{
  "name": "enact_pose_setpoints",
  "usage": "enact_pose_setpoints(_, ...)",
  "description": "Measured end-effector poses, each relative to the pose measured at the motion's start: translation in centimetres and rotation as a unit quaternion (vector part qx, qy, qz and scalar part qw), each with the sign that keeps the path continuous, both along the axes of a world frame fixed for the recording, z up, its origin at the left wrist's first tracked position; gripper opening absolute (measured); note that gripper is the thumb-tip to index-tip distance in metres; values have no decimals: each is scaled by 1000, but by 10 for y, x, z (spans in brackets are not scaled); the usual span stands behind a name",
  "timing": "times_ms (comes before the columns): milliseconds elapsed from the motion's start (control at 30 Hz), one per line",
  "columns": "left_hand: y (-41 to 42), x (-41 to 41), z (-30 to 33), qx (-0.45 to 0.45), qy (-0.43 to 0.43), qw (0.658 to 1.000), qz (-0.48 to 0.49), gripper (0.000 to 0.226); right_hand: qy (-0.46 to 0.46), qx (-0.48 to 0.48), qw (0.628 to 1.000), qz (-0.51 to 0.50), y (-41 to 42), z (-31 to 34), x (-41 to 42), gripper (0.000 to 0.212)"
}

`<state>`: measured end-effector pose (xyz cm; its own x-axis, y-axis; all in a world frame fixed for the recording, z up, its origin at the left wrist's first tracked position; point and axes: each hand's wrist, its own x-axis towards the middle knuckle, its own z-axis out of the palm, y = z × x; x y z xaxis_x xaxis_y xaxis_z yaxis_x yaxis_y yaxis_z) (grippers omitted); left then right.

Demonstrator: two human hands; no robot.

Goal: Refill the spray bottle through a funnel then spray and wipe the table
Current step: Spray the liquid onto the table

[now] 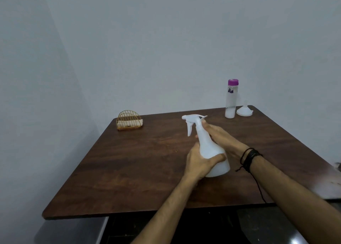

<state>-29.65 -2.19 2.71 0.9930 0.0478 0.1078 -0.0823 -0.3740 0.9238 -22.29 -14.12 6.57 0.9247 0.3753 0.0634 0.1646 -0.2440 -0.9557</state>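
A white spray bottle stands on the dark wooden table, near its middle, with the nozzle pointing left. My left hand wraps around the bottle's lower body. My right hand grips its neck just under the trigger head. A tall clear bottle with a purple cap stands at the far right of the table. A white funnel sits upside down right beside it.
A gold wire napkin holder with white napkins stands at the far left of the table. Grey walls close in behind and on the left. The table's front edge runs just above a dark floor.
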Motion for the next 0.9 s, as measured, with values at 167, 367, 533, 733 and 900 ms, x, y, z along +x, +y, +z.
enact_pose_setpoints(167, 2, 76, 16, 52, -67, 995, 55, 42, 4, 23, 1000, -16, -17, -18, 38, 66)
enact_pose_setpoints(367, 1, 173, 7, 112, -110, 984, 88, 78, 10, 96, 995, -22, -13, -28, 92, 53)
enact_pose_setpoints(533, -8, 235, 4, 128, -142, 981, 22, 74, 5, 99, 994, -51, -19, -38, 164, 38)
enact_pose_setpoints(733, -20, 303, -26, 162, -192, 968, -9, 71, 17, 68, 995, -75, -31, -61, 236, 41)
enact_pose_setpoints(900, -24, 336, -54, 140, -181, 973, -9, 76, -2, 13, 995, -98, -35, -82, 269, 36)
